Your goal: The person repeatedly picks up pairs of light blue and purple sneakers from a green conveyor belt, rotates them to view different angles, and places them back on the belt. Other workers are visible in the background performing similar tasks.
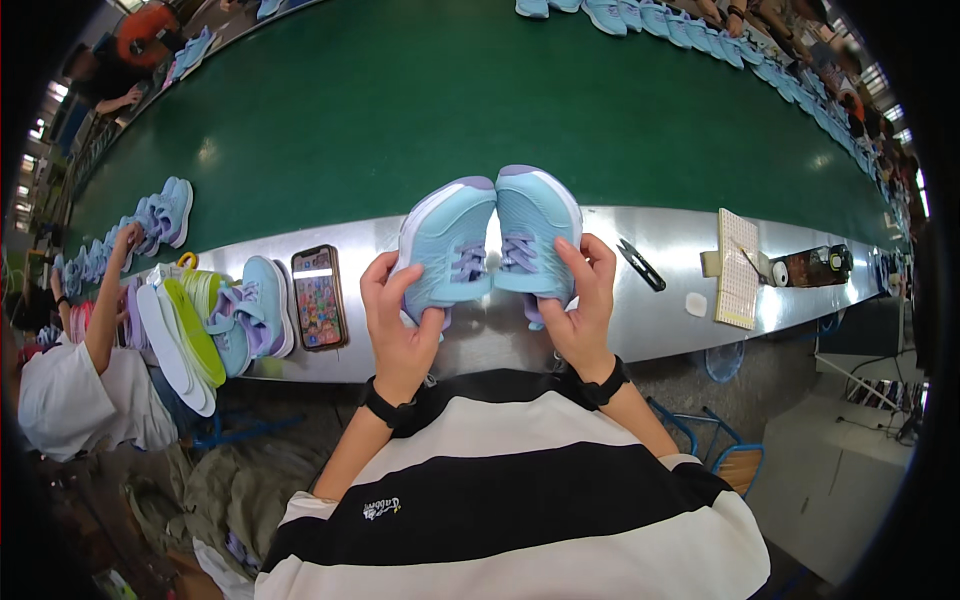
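a pair of blue shoes (pixel 450 250) is held over the metal table (pixel 620 325)
the left hand (pixel 400 325) grasps one shoe and the right hand (pixel 585 318) grasps the other, with toes close together. a phone (pixel 318 300) lies at left, small scissors (pixel 641 266) at right.

1. Left hand (pixel 397 325) grips with curled fingers (pixel 378 275), its thumb angled rightward.
2. Right hand (pixel 585 325) grips likewise, its thumb angled leftward.
3. Left forearm (pixel 352 452) and right forearm (pixel 641 420) converge toward the far side.
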A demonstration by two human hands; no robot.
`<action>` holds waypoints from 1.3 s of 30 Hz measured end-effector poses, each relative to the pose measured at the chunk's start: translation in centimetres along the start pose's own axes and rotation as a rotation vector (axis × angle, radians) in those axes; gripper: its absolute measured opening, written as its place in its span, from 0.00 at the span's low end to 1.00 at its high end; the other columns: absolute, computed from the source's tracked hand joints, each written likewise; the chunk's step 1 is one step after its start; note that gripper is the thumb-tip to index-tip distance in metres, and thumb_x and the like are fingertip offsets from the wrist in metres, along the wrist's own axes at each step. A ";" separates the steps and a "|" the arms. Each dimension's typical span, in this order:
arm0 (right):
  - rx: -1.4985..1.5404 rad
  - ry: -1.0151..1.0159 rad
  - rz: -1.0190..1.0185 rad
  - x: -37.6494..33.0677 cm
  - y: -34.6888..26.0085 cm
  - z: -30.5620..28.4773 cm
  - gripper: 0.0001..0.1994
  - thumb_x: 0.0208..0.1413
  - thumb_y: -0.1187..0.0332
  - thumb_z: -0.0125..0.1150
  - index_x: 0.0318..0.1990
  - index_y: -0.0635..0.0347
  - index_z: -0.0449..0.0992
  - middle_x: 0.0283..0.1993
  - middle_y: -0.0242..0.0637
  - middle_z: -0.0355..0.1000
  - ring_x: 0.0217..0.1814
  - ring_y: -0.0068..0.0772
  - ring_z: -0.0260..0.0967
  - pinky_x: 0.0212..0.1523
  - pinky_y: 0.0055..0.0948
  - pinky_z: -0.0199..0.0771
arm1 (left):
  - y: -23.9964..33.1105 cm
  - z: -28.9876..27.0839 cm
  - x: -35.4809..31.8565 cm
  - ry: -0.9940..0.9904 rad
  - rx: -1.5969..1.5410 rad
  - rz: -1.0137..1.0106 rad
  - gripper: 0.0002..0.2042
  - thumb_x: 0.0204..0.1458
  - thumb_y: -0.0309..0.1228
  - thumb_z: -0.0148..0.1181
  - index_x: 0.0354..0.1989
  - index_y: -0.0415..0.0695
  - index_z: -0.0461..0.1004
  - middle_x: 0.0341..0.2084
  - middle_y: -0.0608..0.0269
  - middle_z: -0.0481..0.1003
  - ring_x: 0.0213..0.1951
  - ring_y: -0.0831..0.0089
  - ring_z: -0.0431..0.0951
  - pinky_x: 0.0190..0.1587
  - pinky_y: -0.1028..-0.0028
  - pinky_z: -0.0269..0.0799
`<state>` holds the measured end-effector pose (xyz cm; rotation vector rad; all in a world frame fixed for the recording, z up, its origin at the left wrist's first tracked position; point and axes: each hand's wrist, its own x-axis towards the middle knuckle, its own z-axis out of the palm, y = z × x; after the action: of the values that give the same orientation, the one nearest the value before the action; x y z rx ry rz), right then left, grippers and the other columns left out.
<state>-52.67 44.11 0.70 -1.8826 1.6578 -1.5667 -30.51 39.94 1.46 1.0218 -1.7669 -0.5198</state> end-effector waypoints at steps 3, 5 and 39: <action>-0.204 -0.162 0.102 -0.6 -0.2 0.0 0.34 0.41 0.73 0.63 0.63 0.53 0.68 0.56 0.50 0.61 0.55 0.51 0.61 0.57 0.44 0.62 | 0.1 -0.5 -0.4 -0.264 0.117 -0.164 0.26 0.47 0.24 0.63 0.58 0.45 0.67 0.54 0.47 0.63 0.55 0.54 0.67 0.56 0.64 0.65; -0.250 -0.353 0.188 -0.9 -0.1 -0.1 0.36 0.43 0.68 0.66 0.65 0.54 0.65 0.56 0.52 0.61 0.54 0.52 0.60 0.58 0.44 0.62 | -0.5 -0.7 -0.6 -0.423 0.231 -0.100 0.29 0.50 0.29 0.65 0.63 0.44 0.64 0.53 0.52 0.66 0.50 0.62 0.71 0.51 0.69 0.68; 0.119 -0.261 0.636 0.8 3.7 1.2 0.27 0.56 0.70 0.60 0.64 0.58 0.66 0.60 0.45 0.62 0.60 0.38 0.62 0.57 0.34 0.66 | -4.9 2.0 -0.3 -0.241 -0.361 -0.732 0.23 0.67 0.36 0.47 0.66 0.36 0.60 0.48 0.60 0.73 0.45 0.76 0.74 0.43 0.78 0.72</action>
<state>-54.15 41.54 -2.01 -1.2479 1.7527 -1.0799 -30.25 37.27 -3.14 1.3674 -1.3757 -1.4100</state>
